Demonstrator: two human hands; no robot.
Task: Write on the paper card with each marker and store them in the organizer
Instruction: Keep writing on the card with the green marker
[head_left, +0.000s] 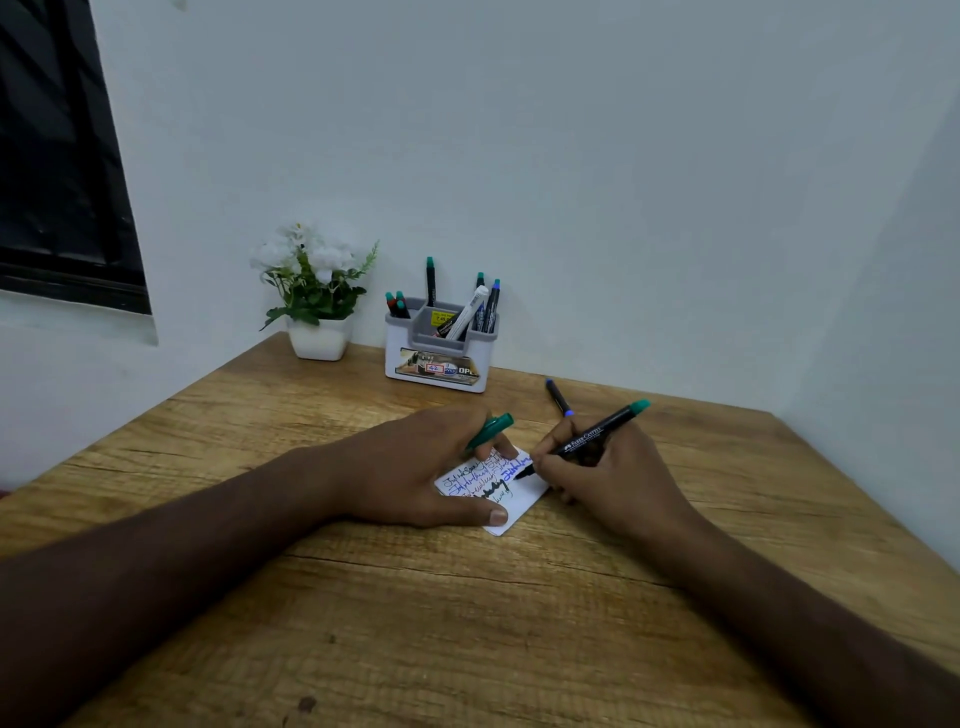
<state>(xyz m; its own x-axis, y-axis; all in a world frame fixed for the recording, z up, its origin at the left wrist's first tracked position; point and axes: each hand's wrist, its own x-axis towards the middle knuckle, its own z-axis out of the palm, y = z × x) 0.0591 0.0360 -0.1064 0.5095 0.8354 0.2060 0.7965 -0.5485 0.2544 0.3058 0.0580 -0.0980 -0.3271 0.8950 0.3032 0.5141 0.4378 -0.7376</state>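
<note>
The right hand (613, 475) grips a black marker with a green end (592, 438), fingers curled round the barrel, its tip touching the paper card (522, 499) near the card's right side. The left hand (415, 467) lies flat on the card's left part, thumb pressing the near edge, while its fingers pinch a green cap (491, 430) above the far edge. The card lies on the wooden bench (467, 623) in the middle, already covered with lines of blue, black and green writing. A blue-ended marker (558, 397) lies on the bench just beyond the right hand. Farther back, against the wall, stands the white and grey organizer (439, 358), with several markers upright in its compartments. To its left sits a white pot of white flowers (314, 296). A dark window (57, 156) fills the far left
</note>
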